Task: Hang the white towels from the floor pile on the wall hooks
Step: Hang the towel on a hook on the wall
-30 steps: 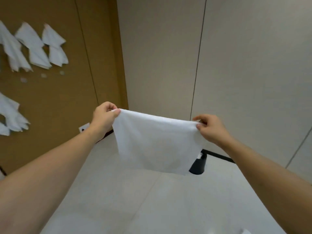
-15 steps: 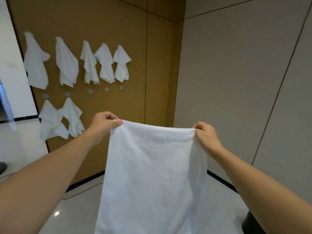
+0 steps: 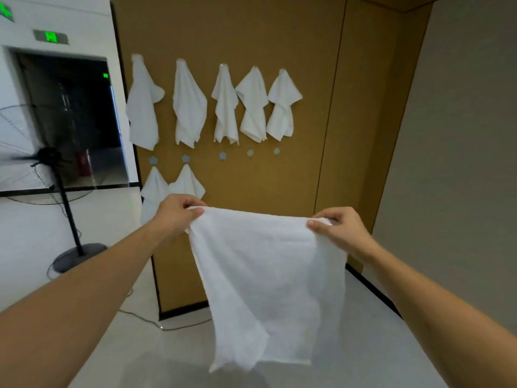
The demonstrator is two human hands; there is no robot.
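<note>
A white towel [image 3: 263, 284] hangs spread out in front of me, held by its top edge. My left hand [image 3: 179, 214] pinches the upper left corner and my right hand [image 3: 335, 228] pinches the upper right corner. Ahead is a brown wall panel [image 3: 279, 37] with several white towels [image 3: 223, 105] hung in a top row. Below them runs a row of small blue hooks [image 3: 222, 156], all bare. Two more towels [image 3: 186, 182] hang lower left, partly behind my left hand. The floor pile is out of view.
A black standing fan [image 3: 53, 169] with a round base stands on the left, its cable [image 3: 167, 326] trailing over the pale floor by the panel's foot. A dark doorway [image 3: 72, 107] lies behind it. A grey wall [image 3: 461, 163] closes the right side.
The view has swung left and closer to the brown panel, bringing the hung towels and the fan to the middle. Both hands keep holding the same towel, which now hangs full length.
</note>
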